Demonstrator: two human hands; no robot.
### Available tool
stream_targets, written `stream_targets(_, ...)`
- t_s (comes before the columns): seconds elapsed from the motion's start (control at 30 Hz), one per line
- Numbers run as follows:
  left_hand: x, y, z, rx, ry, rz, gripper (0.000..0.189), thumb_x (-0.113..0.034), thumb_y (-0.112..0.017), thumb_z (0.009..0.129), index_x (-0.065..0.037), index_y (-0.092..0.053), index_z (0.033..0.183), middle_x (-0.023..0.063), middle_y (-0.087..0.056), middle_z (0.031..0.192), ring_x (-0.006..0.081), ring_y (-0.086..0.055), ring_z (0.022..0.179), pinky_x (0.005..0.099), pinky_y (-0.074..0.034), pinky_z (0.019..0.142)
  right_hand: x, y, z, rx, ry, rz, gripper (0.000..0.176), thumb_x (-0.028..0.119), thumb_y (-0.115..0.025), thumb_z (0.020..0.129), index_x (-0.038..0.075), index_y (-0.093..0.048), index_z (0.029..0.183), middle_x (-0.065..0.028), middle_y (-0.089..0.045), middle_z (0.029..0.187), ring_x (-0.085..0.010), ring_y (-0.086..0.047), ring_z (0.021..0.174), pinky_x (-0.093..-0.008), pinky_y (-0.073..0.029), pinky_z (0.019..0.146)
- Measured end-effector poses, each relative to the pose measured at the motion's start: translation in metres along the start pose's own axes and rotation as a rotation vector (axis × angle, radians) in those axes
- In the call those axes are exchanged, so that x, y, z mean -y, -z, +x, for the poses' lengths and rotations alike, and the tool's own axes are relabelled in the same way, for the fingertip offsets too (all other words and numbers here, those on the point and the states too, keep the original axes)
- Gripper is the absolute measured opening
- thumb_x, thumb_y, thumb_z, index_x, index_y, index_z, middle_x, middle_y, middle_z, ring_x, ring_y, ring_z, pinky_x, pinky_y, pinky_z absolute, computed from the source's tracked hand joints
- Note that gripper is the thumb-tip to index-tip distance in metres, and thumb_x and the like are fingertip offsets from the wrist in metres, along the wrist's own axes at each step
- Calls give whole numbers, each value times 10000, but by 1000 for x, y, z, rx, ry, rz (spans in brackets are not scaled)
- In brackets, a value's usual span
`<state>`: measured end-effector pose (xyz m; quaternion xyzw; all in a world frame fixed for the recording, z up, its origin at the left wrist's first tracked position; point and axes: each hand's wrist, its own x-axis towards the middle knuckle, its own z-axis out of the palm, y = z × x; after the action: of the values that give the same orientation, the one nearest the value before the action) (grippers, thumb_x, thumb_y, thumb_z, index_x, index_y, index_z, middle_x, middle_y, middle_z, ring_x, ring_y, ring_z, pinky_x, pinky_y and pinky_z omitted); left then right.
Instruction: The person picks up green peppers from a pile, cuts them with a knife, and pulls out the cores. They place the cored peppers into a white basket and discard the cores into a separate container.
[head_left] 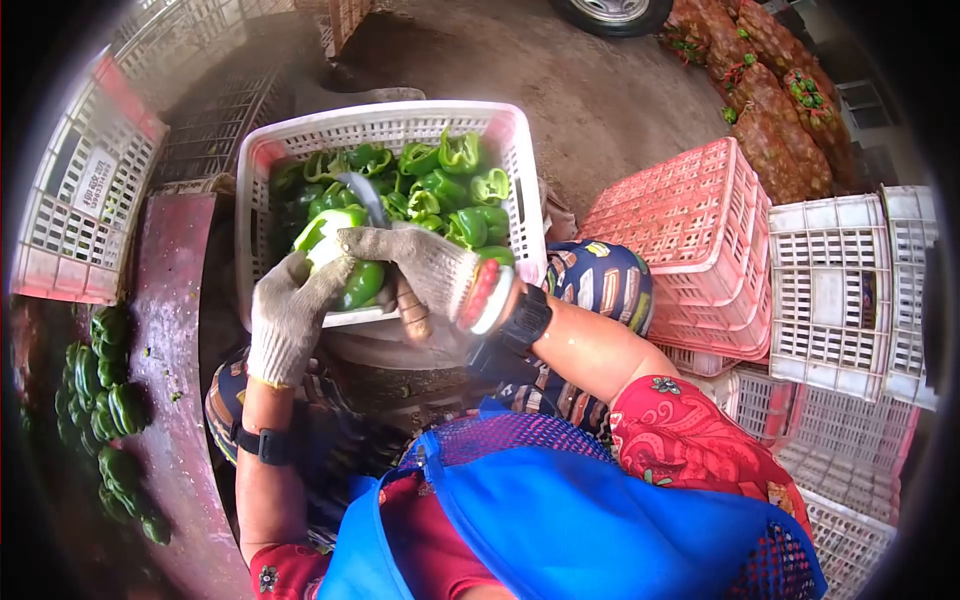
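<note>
My left hand (287, 312), in a knitted work glove, is closed around a green bell pepper (328, 228) with a pale cut face turned up. A knife (366, 196) sits in my gloved right hand (432, 266); its curved blade points up past the pepper and its brown handle shows below my palm. The fingers of both hands meet at the pepper. Beneath them stands a white plastic crate (520, 170) holding many cut green pepper pieces (440, 190). Another glossy green pepper (362, 286) lies just under my hands, partly covered by them.
Whole green peppers (115, 400) lie on the left beside a pinkish board (170, 370). Stacked red crates (675, 240) and white crates (828, 290) stand on the right. Full mesh sacks (775, 110) and a vehicle wheel (612, 10) are farther back.
</note>
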<state>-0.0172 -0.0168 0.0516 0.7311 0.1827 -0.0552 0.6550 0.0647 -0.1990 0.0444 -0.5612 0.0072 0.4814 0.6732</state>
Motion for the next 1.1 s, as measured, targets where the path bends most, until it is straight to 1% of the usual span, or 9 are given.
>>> stream_targets(0.07, 7, 6, 8, 55, 66, 28, 429, -291, -803, 941, 44, -712, 1192, 32, -743, 1013, 66, -626, 885, 258, -526, 789, -3, 5, 10, 44, 187, -154, 508, 496, -654, 990, -12, -645, 994, -97, -589, 593, -207, -499, 291, -312, -362, 287)
stream_targets(0.2, -2, 0, 6, 44, 84, -237, 389, -274, -832, 915, 36, -730, 1126, 28, -740, 955, 48, -613, 824, 244, -517, 742, -13, 7, 7, 129, 180, 5, 480, 470, -632, 1020, -7, -654, 1069, -88, -645, 681, -177, -539, 345, -271, -423, 351)
stream_targets(0.23, -3, 6, 8, -1, 82, -16, 308, -274, -851, 896, 8, -747, 963, 2, -709, 825, 35, -574, 740, 243, -489, 660, -15, 8, 7, 146, 173, 30, 477, 468, -624, 1027, -5, -665, 1076, -82, -652, 699, -169, -557, 369, -259, -446, 371)
stream_targets(0.47, 1, 5, -4, -120, -184, 293, 419, -291, -893, 827, -8, -621, 682, 15, -509, 589, 66, -433, 592, 322, -391, 517, -6, -5, 5, 66, -71, 119, 475, 463, -546, 1067, 51, -683, 875, -45, -600, 576, -139, -468, 330, -273, -345, 364)
stream_targets(0.63, 5, 7, -10, -170, -510, 533, 459, -266, -918, 756, -45, -542, 612, 132, -466, 577, 287, -439, 529, 417, -392, 520, -15, -6, 7, 117, -107, 176, 485, 472, -560, 1058, 51, -687, 855, -43, -591, 555, -152, -461, 328, -274, -331, 353)
stream_targets(0.73, 5, 6, -8, -178, -491, 516, 460, -282, -917, 767, -43, -550, 628, 126, -464, 586, 286, -448, 536, 419, -394, 527, -16, -4, 8, 78, -25, 75, 491, 468, -571, 1053, 22, -679, 881, -63, -609, 585, -173, -471, 304, -282, -341, 315)
stream_targets(0.8, 4, 6, -2, -166, -187, 328, 424, -318, -903, 814, -34, -614, 693, 102, -566, 633, 175, -516, 585, 381, -441, 564, -6, -6, 5, 31, 41, -6, 495, 460, -582, 1050, -6, -668, 910, -77, -614, 596, -187, -490, 292, -284, -356, 298)
stream_targets(0.9, -9, 8, 6, 31, 81, -156, 486, -337, -889, 857, 30, -721, 1128, 27, -744, 959, 84, -634, 830, 276, -537, 772, 8, -3, 0, 8, 67, -92, 488, 443, -611, 1039, -40, -649, 973, -95, -620, 609, -205, -524, 293, -271, -397, 316)
stream_targets(1.1, -9, 16, 4, 114, 20, 29, 473, -307, -878, 875, 27, -705, 1163, 28, -736, 1008, 69, -645, 876, 255, -544, 778, 8, 7, -6, 152, 192, -114, 544, 487, -686, 990, -45, -658, 1102, -75, -654, 698, -159, -546, 345, -240, -417, 329)
